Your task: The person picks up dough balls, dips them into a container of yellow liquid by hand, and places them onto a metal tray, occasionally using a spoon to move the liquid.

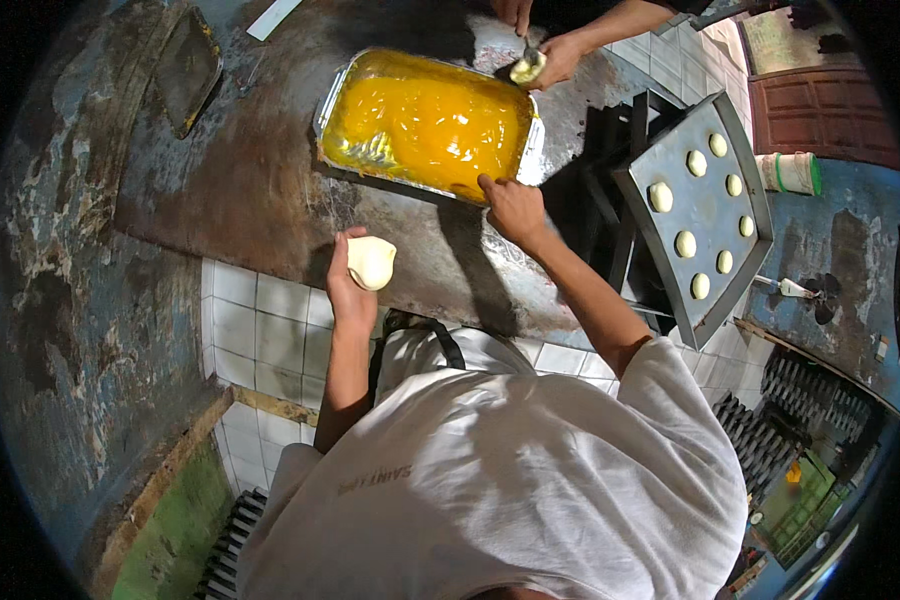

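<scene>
My left hand (pixel 346 290) is closed around a piece of pale, smooth dough (pixel 373 264), held up just off the near edge of the table. The dough looks rounded, with a small point at its upper right. My right hand (pixel 516 210) is at the near right corner of a foil-lined rectangular pan (pixel 324 118). Its fingers are curled and reach the rim; whatever they grip is hidden in the yellow filling. That glossy yellow filling (pixel 430 110) covers most of the pan, thinning to bare foil at the near left.
Across the table, another person's hands (pixel 560 62) hold a dough piece (pixel 528 67) and a utensil. At right, a metal baking tray (pixel 710 205) with several dough balls rests on a dark rack (pixel 620 200). A dark flat tray (pixel 188 72) lies at far left on the worn table (pixel 240 170).
</scene>
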Motion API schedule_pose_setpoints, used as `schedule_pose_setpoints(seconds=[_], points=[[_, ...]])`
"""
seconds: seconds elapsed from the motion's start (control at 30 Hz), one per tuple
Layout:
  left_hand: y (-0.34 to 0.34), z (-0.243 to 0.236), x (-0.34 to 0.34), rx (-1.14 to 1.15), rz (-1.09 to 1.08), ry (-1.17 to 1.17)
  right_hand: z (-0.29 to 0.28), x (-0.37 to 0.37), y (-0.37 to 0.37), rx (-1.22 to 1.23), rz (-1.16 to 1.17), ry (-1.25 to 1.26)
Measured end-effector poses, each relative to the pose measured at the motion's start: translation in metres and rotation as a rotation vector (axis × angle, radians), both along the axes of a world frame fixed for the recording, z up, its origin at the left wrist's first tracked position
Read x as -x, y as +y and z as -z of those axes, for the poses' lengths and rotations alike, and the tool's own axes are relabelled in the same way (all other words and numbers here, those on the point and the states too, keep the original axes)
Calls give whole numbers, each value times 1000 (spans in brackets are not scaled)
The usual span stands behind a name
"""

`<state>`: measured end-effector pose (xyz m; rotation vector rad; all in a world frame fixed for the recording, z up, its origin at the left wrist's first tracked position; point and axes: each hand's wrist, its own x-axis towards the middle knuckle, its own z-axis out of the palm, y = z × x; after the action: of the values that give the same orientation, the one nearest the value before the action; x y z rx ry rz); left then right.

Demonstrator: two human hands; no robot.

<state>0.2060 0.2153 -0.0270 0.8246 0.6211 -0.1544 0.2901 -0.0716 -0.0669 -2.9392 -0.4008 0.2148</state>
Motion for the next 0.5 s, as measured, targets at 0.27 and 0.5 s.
schedule_pose_setpoints(seconds=[0.27, 0.5], points=[[16, 19, -40, 107, 20, -41, -4, -11, -30, -735, 367, 448], [-24, 13, -47, 187, 102, 15, 2, 0, -7, -254, 170, 104]])
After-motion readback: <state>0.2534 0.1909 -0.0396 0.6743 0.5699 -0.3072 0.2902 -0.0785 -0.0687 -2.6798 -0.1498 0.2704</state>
